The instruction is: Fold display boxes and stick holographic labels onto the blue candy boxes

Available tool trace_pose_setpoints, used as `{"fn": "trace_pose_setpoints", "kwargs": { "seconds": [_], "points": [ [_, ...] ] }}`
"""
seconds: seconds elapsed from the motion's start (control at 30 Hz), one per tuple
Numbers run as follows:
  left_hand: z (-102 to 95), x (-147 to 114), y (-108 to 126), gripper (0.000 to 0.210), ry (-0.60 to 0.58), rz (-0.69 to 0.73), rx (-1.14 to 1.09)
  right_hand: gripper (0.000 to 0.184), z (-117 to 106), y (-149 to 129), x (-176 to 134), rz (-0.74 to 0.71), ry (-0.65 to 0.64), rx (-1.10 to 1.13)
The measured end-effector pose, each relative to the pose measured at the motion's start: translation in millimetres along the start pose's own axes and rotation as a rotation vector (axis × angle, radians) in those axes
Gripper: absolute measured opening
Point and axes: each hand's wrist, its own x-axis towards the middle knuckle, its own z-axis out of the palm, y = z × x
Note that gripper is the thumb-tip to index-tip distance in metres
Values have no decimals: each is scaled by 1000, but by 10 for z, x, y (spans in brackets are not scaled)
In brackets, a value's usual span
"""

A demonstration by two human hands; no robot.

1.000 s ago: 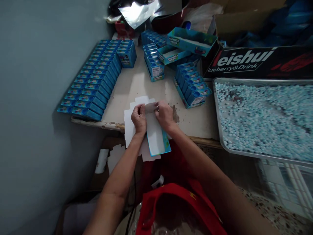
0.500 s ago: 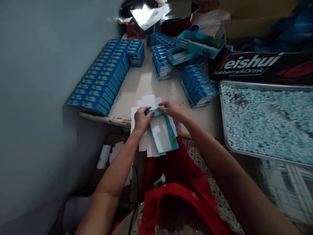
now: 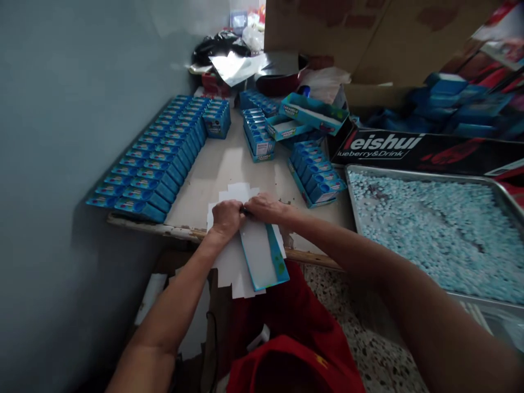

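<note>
A shallow blue and white cardboard tray (image 3: 261, 256) lies over flat white die-cut cardboard sheets (image 3: 229, 259) at the table's front edge. At the tray's far end, my left hand (image 3: 227, 219) is closed on its left corner. My right hand (image 3: 264, 208) grips the same end from the right, its fingers bent and meeting the left hand. Both hands cover that end, so its folds are hidden. The tray's near end and its blue right wall, with green spots, are in plain sight.
Rows of small blue boxes (image 3: 151, 164) line the table's left side. Filled display trays (image 3: 315, 174) and stacked open trays (image 3: 313, 113) stand farther back. On the right are a metal tray of pale blue candies (image 3: 426, 229) and a black carton (image 3: 385, 147) holding blue boxes.
My fingers have closed and drawn together over the tray's far end, which was visible before. The camera view has tilted up, so the scene sits lower and more of the background shows.
</note>
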Motion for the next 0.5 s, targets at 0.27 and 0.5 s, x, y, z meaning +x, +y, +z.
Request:
{"fn": "trace_pose_setpoints", "kwargs": {
  "seconds": [0.27,0.5],
  "points": [
    [-162,123,-45,20,-20,-51,-401,27,-170,-83,-154,154,40,84],
    [-335,210,-975,41,186,-206,-657,7,-578,1308,-1231,608,445,201]
  ]
}}
